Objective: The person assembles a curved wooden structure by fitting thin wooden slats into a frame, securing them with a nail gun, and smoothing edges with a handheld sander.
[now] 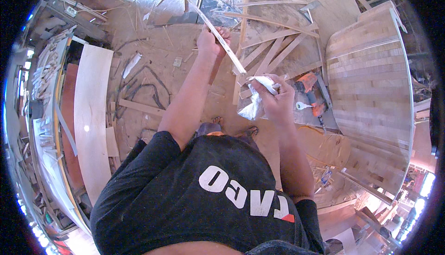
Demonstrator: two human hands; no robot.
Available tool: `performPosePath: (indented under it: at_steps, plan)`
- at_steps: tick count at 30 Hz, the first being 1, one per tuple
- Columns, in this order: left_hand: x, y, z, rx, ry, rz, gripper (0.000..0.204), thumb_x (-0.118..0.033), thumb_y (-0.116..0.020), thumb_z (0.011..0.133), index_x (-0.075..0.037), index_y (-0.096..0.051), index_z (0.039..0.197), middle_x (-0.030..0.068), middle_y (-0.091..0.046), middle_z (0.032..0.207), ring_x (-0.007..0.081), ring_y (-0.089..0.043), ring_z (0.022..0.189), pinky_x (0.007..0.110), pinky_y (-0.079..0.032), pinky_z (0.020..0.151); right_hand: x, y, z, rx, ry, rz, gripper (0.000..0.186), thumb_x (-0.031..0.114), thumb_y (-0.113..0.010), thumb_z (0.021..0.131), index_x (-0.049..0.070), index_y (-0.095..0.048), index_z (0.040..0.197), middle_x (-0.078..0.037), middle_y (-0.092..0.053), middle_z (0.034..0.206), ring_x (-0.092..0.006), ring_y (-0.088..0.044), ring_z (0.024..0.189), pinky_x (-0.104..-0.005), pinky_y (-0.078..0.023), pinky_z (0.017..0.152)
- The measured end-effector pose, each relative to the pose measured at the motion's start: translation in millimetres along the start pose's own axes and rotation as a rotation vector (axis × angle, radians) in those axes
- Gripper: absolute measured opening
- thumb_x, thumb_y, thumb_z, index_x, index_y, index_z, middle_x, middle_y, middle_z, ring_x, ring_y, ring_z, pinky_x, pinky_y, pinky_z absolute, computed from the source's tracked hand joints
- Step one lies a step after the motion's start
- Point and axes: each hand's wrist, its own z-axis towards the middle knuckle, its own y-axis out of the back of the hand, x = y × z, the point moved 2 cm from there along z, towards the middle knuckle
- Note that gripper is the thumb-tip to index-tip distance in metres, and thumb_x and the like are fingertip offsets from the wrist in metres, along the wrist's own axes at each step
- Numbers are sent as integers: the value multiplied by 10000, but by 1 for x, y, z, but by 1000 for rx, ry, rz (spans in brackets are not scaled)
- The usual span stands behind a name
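A long, thin, pale wooden strip (230, 53) slants through the middle of the head view, its far end up and left. My left hand (211, 41), arm stretched forward, is closed around it partway along. Close to the strip's near end, my right hand (278, 98) pinches a crumpled white cloth (252, 106), part of which hangs below the fingers. Whether the cloth touches the strip I cannot tell. Just right of my right hand lies an orange and dark power tool (307, 83), with a second orange tool (318, 110) nearer to me.
Several loose wooden slats (278, 53) lie crossed on the work surface ahead. A large striped wood panel (368, 79) stands at the right. A long pale board (92, 116) leans at the left, by stacked offcuts. Dark cable (155, 88) curls on the dusty brown floor.
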Motion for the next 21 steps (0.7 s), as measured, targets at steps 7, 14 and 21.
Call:
performPosePath:
  at_steps: [7,14,21]
  plan:
    - [6,-1,-1,-27,-11,10,488,-415,-474,1069,-69,-467,725,42,-417,633,185,-402,551,325,-371,506,-4,-7,5,-21,61,36,200,115,-821,896,-10,-744,1033,-53,-746,875,-92,-669,761,-264,-528,659]
    - [8,-1,-9,-75,3,-99,450,-371,-489,1067,-69,-461,733,38,-411,642,184,-392,549,328,-376,509,-8,-7,3,-72,90,-84,213,116,-829,888,-11,-736,1031,-59,-744,879,-115,-684,763,-278,-538,657]
    - [-3,12,8,-1,21,-96,306,-274,-445,1075,-71,-460,848,61,-440,690,188,-413,566,343,-386,522,2,-12,2,-55,76,9,213,101,-826,887,-10,-734,1043,-48,-737,871,-117,-685,761,-281,-541,646]
